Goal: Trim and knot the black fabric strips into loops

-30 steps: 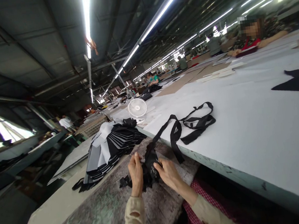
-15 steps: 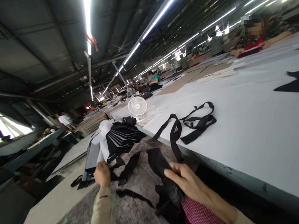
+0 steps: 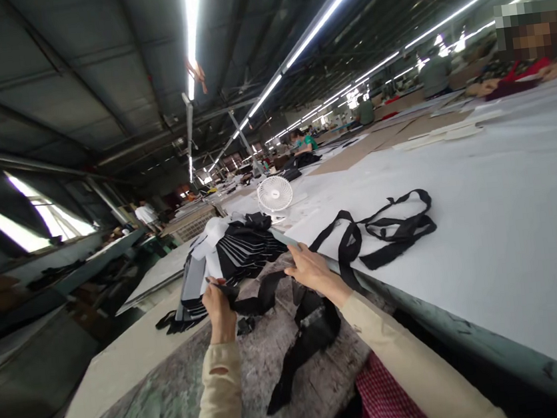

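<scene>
My left hand (image 3: 218,307) is closed, pinching one end of a black fabric strip (image 3: 263,298) that stretches across a worn, mottled board (image 3: 180,401). My right hand (image 3: 310,269) holds the strip's other end near the edge of the white table (image 3: 488,239), fingers bent around it. More black fabric (image 3: 306,340) hangs down below my right wrist. Just beyond my hands lies a fanned stack of black and white cut pieces (image 3: 228,255).
Tangled black straps (image 3: 386,227) lie on the white table, with a small white fan (image 3: 275,194) behind. Brown sheets (image 3: 367,148) lie farther back. Other people work at the far right (image 3: 519,71) and along distant tables. Red checked cloth (image 3: 380,398) is at the bottom.
The bunched black fabric was pulled apart. My left hand swung left to the stack, then came back a little; my right hand moved up toward the table edge, stretching the strip between them.
</scene>
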Action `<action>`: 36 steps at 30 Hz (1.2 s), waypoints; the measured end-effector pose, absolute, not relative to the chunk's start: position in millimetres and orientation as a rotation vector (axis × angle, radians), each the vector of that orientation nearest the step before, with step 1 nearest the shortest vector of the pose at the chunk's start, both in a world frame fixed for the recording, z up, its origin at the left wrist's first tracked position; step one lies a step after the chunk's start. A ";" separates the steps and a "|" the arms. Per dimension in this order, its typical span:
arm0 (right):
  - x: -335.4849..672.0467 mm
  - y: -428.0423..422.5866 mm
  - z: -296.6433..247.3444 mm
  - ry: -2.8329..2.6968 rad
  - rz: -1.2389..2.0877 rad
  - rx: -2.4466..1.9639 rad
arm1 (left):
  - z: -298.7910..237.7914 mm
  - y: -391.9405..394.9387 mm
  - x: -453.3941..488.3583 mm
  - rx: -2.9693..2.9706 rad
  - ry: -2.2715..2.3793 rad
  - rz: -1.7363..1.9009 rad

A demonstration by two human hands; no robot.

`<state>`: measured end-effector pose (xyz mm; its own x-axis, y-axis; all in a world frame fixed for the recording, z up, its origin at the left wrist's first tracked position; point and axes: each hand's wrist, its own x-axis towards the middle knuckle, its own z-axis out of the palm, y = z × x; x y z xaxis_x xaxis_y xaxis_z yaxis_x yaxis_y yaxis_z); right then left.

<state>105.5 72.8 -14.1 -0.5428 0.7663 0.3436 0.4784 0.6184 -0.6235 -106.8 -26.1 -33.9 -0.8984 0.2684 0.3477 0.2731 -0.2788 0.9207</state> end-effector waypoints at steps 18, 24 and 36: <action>143.3 56.6 -36.2 -1.889 1.111 -0.671 | -51.1 -47.1 -44.2 -0.819 -1.904 -2.736; 153.3 55.3 -39.5 -1.944 1.072 -0.589 | -58.2 -94.5 11.0 -0.978 -1.896 -2.855; 215.5 -24.2 -53.2 -2.223 0.970 -0.324 | -59.6 -106.9 97.5 -0.718 -1.746 -3.432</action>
